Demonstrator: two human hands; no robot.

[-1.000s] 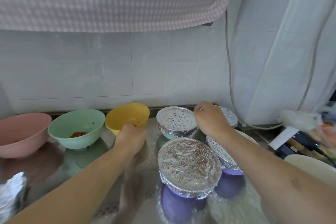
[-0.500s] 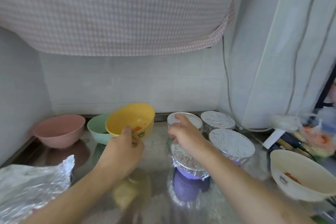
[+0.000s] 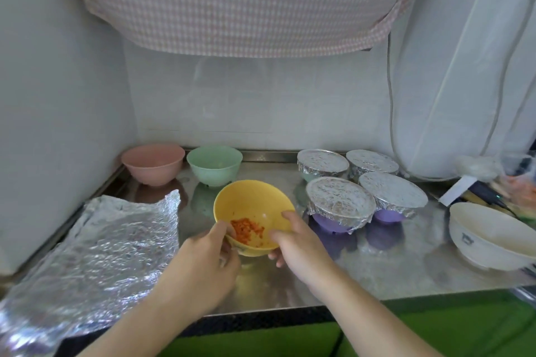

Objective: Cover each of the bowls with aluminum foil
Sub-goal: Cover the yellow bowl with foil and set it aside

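A yellow bowl (image 3: pixel 255 206) with orange bits in it is held just above the steel counter, tilted toward me. My left hand (image 3: pixel 203 261) grips its near left rim and my right hand (image 3: pixel 295 243) holds its right side. A pink bowl (image 3: pixel 153 164) and a green bowl (image 3: pixel 214 164) stand uncovered at the back left. Several bowls topped with foil (image 3: pixel 340 203) cluster at the back right. A loose sheet of aluminum foil (image 3: pixel 95 258) lies flat on the counter to my left.
A large white bowl (image 3: pixel 493 238) sits at the right edge, with clutter and cables (image 3: pixel 487 194) behind it. A checked cloth (image 3: pixel 232 0) hangs overhead. The steel counter (image 3: pixel 377 266) ends at a dark front edge above a green surface.
My left hand brought the yellow bowl from the back row toward me. My right hand left the foil-covered bowls and took hold of the yellow bowl's right side. The camera view pulled back.
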